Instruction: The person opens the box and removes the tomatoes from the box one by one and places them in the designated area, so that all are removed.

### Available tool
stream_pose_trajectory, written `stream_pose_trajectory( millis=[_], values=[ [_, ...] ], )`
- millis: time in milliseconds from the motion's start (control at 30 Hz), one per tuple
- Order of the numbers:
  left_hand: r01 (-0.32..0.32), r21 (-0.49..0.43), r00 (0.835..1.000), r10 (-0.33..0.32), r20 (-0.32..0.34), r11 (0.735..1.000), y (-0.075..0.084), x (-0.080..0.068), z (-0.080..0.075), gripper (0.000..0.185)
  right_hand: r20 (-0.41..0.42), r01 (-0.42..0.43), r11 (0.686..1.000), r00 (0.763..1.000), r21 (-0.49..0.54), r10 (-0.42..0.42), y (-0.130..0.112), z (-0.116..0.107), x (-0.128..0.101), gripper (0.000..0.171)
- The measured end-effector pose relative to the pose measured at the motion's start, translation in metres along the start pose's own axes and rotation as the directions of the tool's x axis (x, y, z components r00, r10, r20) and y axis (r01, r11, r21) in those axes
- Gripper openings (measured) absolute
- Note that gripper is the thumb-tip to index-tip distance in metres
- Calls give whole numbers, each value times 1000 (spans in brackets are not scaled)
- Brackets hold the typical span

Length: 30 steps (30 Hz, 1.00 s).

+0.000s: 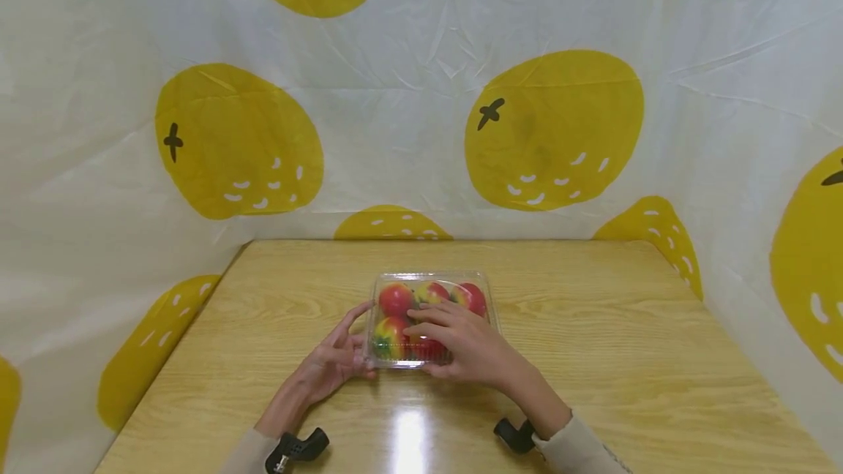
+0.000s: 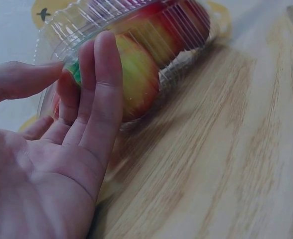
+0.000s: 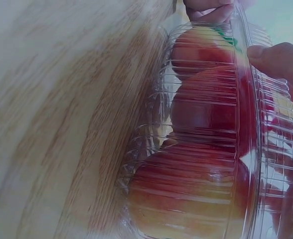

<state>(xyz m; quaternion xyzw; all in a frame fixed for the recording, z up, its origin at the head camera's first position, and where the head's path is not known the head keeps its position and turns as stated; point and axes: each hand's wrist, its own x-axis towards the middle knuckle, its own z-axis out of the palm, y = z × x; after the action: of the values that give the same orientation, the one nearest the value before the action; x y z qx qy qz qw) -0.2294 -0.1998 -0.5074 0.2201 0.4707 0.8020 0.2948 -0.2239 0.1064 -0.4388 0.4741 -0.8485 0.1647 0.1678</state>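
Observation:
A clear plastic clamshell box (image 1: 435, 280) holding several red and yellow-green apples (image 1: 396, 299) sits in the middle of the wooden table (image 1: 593, 328). My left hand (image 1: 332, 364) is at the box's left side, its straight fingers (image 2: 99, 94) laid against the ribbed wall (image 2: 151, 30). My right hand (image 1: 470, 346) lies flat across the lid and covers the near right apples. One right fingertip (image 3: 281, 59) rests on the lid above the box (image 3: 206, 149). The thumb lies along the near edge.
A white cloth printed with big yellow fruits (image 1: 553, 130) hangs behind and at both sides of the table. Bare wood stretches left and right of the box, with a light glare (image 1: 410, 437) near the front edge. Black wrist mounts (image 1: 296, 448) show on both sleeves.

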Motion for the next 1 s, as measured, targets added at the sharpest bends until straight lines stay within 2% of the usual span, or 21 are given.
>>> stream_pose_trajectory(
  millis=[333, 467, 633, 900, 1000],
  values=[
    [9, -23, 1000, -9, -17, 1000, -2, -2, -3, 97, 12, -8, 1000, 1000, 8, 8, 1, 2, 1, 58],
    [25, -10, 999, -26, -42, 1000, -2, -2, -1, 99, 7, 2, 1000, 1000, 1, -2, 1, 3, 0, 58],
    [37, 3, 999, -37, -34, 999, -1, -2, 0, 100, -7, 18, 1000, 1000, -1, -18, 1, 3, -3, 58],
    [55, 38, 997, -53, -53, 998, 2, -2, -1, 103, -6, 38, 997, 999, 66, -37, 1, -1, -1, 56],
    [41, 45, 998, -39, -48, 998, 1, -1, -2, 103, 1, 31, 996, 999, 80, -32, 1, -1, 0, 55]
  ],
)
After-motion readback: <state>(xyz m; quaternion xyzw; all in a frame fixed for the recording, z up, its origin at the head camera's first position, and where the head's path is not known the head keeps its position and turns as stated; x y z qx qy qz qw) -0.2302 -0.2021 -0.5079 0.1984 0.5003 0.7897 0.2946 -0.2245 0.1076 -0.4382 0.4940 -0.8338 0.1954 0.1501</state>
